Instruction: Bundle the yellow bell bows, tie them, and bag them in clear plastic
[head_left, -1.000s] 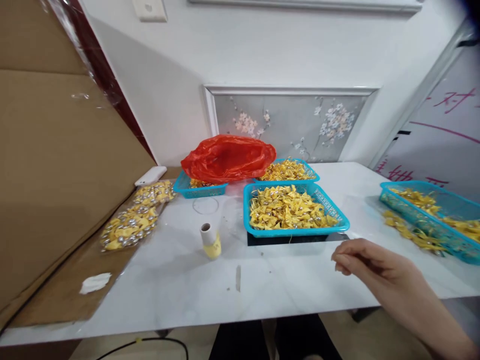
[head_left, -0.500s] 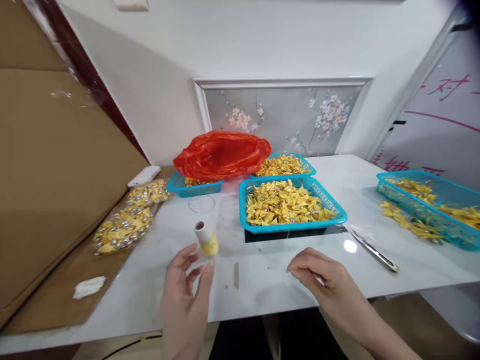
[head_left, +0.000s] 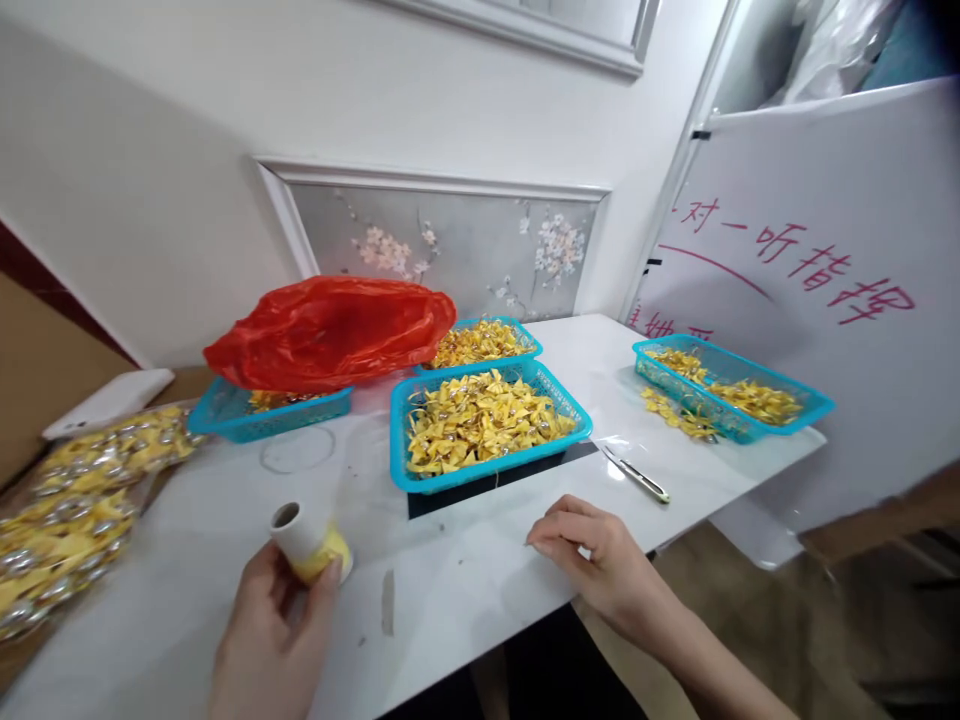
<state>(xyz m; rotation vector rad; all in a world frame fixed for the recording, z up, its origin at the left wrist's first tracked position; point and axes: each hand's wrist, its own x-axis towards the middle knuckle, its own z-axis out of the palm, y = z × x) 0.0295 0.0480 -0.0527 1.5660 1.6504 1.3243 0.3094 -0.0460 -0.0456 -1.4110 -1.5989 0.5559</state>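
Observation:
My left hand (head_left: 270, 640) grips a small spool of yellow thread (head_left: 311, 541), tilted, just above the white table (head_left: 465, 590). My right hand (head_left: 592, 555) hovers over the table's front edge with fingers curled and pinched; whether it holds a thread I cannot tell. Straight ahead stands a blue basket (head_left: 487, 465) full of yellow folded pieces with silver beads. Scissors or tweezers (head_left: 636, 474) lie to the right of that basket.
A red plastic bag (head_left: 330, 330) lies over another blue basket (head_left: 247, 420) at the back left. Two more blue baskets (head_left: 484, 345) (head_left: 731, 395) hold yellow pieces. Clear bags of yellow pieces (head_left: 67, 500) lie at left. A whiteboard (head_left: 825, 290) stands at right.
My left hand came into view, reached the thread spool and picked it up. My right hand moved left from beside the tool. The view swung to the right.

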